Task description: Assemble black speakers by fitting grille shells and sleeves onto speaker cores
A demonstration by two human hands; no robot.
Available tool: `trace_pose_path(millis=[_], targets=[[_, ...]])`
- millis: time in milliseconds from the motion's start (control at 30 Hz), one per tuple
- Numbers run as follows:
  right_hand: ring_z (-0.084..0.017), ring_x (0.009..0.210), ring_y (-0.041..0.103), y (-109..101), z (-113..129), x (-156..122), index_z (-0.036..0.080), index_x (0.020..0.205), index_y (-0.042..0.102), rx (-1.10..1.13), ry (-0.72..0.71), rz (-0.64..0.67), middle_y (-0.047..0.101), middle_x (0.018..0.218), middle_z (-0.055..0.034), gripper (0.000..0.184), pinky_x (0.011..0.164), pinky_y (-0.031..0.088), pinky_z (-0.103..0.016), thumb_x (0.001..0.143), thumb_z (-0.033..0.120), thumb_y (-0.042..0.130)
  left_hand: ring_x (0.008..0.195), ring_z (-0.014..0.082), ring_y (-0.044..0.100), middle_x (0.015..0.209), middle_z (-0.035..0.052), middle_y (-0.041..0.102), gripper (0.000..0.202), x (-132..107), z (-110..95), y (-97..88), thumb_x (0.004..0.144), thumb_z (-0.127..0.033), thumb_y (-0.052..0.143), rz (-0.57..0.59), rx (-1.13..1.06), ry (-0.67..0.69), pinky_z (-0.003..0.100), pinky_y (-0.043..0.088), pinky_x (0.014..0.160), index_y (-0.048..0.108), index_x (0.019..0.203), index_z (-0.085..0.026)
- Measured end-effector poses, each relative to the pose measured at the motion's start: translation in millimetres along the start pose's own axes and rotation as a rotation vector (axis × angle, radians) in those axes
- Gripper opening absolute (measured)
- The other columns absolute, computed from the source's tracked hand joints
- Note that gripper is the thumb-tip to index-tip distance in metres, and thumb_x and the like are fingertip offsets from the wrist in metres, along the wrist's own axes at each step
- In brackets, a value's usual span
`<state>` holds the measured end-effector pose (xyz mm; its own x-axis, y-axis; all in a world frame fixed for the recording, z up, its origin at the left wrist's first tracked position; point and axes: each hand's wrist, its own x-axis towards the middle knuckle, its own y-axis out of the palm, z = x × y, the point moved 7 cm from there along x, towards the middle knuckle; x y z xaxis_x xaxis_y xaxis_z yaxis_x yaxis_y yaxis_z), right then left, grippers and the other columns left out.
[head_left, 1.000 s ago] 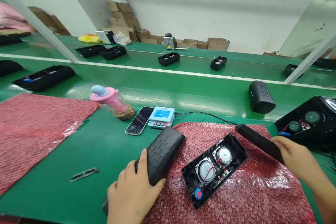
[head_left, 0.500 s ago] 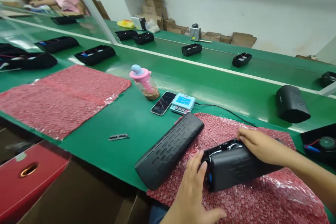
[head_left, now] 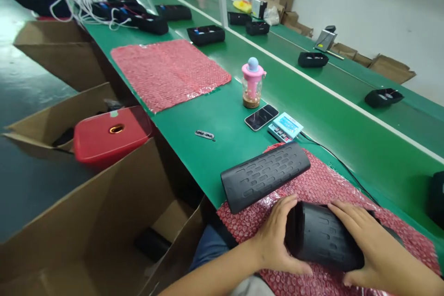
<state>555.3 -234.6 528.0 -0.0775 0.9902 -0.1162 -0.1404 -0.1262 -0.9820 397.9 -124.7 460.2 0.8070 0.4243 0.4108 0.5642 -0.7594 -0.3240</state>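
Note:
A black speaker body (head_left: 322, 240) lies on a red bubble-wrap sheet (head_left: 333, 185) at the near edge of the green bench. My left hand (head_left: 277, 240) wraps round its left end, and my right hand (head_left: 367, 245) lies over its top and right side, fingers pressed on the cover. A second closed black speaker (head_left: 265, 175) lies just beyond, untouched, partly on the bubble wrap.
A pink bottle (head_left: 252, 84), a phone (head_left: 261, 117) and a small blue tester (head_left: 285, 127) stand behind. A small black strip (head_left: 204, 134) lies on the bench. Another red sheet (head_left: 169, 71) is further left. Open cardboard boxes (head_left: 104, 222) and a red case (head_left: 111, 135) sit below.
The view has swung left and down. My left hand has closed round the speaker's left end and my right hand has spread over its top; the cover now hides the drivers.

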Motion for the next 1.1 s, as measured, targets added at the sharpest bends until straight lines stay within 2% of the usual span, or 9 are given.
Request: trace_pose_path(millis=[133, 233, 367, 500, 767, 933, 1000, 1100], targets=[[-0.038, 0.115, 0.053, -7, 7, 9, 0.017, 0.147, 0.023, -0.035, -0.047, 0.031, 0.044, 0.138, -0.0171, 0.104, 0.090, 0.051, -0.049, 0.056, 0.031, 0.069, 0.133, 0.0399, 0.031, 0.145, 0.0236, 0.025, 0.137, -2, 6, 6.4, 0.047, -0.060, 0.082, 0.027, 0.002, -0.028, 0.057, 0.032, 0.107, -0.006, 0.145, -0.021], [-0.038, 0.115, 0.054, -13, 11, 19, 0.013, 0.145, 0.027, -0.047, -0.104, 0.064, 0.043, 0.139, -0.0182, 0.100, 0.089, 0.052, -0.048, 0.052, 0.024, 0.060, 0.133, 0.0403, 0.031, 0.144, 0.0230, 0.026, 0.140, -1, 5, 6.0, 0.045, -0.058, 0.084, 0.002, -0.011, 0.003, 0.055, 0.031, 0.108, -0.007, 0.145, -0.021], [-0.038, 0.112, 0.056, -13, 8, 27, 0.012, 0.144, 0.030, -0.064, -0.118, 0.086, 0.045, 0.137, -0.0187, 0.096, 0.084, 0.055, -0.047, 0.054, 0.025, 0.060, 0.132, 0.0405, 0.033, 0.144, 0.0231, 0.026, 0.140, 0, 4, 5.0, 0.044, -0.058, 0.084, -0.005, -0.035, 0.016, 0.055, 0.032, 0.107, -0.008, 0.144, -0.022], [-0.037, 0.112, 0.056, -11, 5, 28, 0.013, 0.143, 0.033, -0.050, -0.105, 0.099, 0.048, 0.135, -0.0175, 0.092, 0.089, 0.053, -0.047, 0.056, 0.024, 0.061, 0.133, 0.0412, 0.030, 0.145, 0.0242, 0.024, 0.138, 1, 7, 5.9, 0.047, -0.057, 0.083, 0.023, -0.032, -0.031, 0.056, 0.031, 0.108, -0.006, 0.145, -0.020], [-0.036, 0.112, 0.056, -14, 13, 31, 0.016, 0.146, 0.020, -0.032, -0.119, 0.092, 0.050, 0.132, -0.0181, 0.099, 0.086, 0.053, -0.049, 0.056, 0.025, 0.062, 0.133, 0.0387, 0.031, 0.143, 0.0223, 0.028, 0.131, 3, 4, 4.4, 0.049, -0.057, 0.082, 0.011, -0.048, -0.006, 0.054, 0.031, 0.109, -0.001, 0.144, -0.019], [-0.035, 0.112, 0.055, -13, 9, 26, 0.020, 0.146, 0.020, 0.034, -0.069, 0.060, 0.051, 0.131, -0.0149, 0.100, 0.087, 0.052, -0.047, 0.056, 0.025, 0.064, 0.132, 0.0384, 0.031, 0.143, 0.0211, 0.026, 0.128, 3, 5, 3.5, 0.050, -0.053, 0.081, 0.017, -0.065, -0.040, 0.053, 0.032, 0.109, 0.001, 0.144, -0.019], [-0.035, 0.114, 0.053, -13, 9, 25, 0.021, 0.146, 0.020, 0.048, -0.063, 0.045, 0.050, 0.132, -0.0143, 0.098, 0.089, 0.050, -0.048, 0.058, 0.024, 0.063, 0.131, 0.0388, 0.032, 0.143, 0.0204, 0.027, 0.129, 4, 4, 3.6, 0.048, -0.051, 0.082, 0.023, -0.069, -0.042, 0.054, 0.032, 0.108, 0.002, 0.144, -0.020], [-0.038, 0.119, 0.048, -10, 11, 26, 0.019, 0.147, 0.017, 0.034, -0.077, 0.045, 0.047, 0.134, -0.0163, 0.098, 0.098, 0.040, -0.055, 0.060, 0.026, 0.061, 0.131, 0.0389, 0.032, 0.142, 0.0199, 0.028, 0.128, 4, 4, 4.2, 0.048, -0.049, 0.081, 0.028, -0.070, -0.051, 0.054, 0.032, 0.108, 0.002, 0.144, -0.020]])
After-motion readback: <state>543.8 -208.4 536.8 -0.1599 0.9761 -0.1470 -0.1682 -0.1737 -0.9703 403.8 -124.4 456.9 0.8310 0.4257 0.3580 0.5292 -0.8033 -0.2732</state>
